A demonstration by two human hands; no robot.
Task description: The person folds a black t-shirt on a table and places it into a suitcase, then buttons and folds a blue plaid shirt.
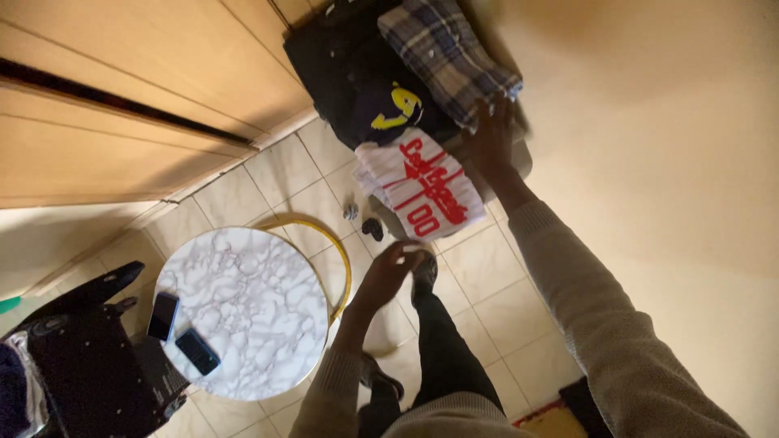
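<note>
A stack of folded clothes rests on a low seat by the wall: a plaid shirt [449,50] on top, a black garment with a yellow print [381,97], and a white garment with red print [422,186] hanging toward me. My right hand [491,138] reaches far forward and touches the right side of the stack, fingers spread beside the plaid shirt. My left hand [398,261] grips the lower edge of the white garment with fingers curled. Both arms wear beige knit sleeves.
A round marble-topped table [243,312] with a yellow rim stands at left and carries two phones [182,332]. A black bag [89,357] sits at far left. Wooden cupboard doors [146,89] line the back. Tiled floor, my dark trousers and shoe [424,272] below.
</note>
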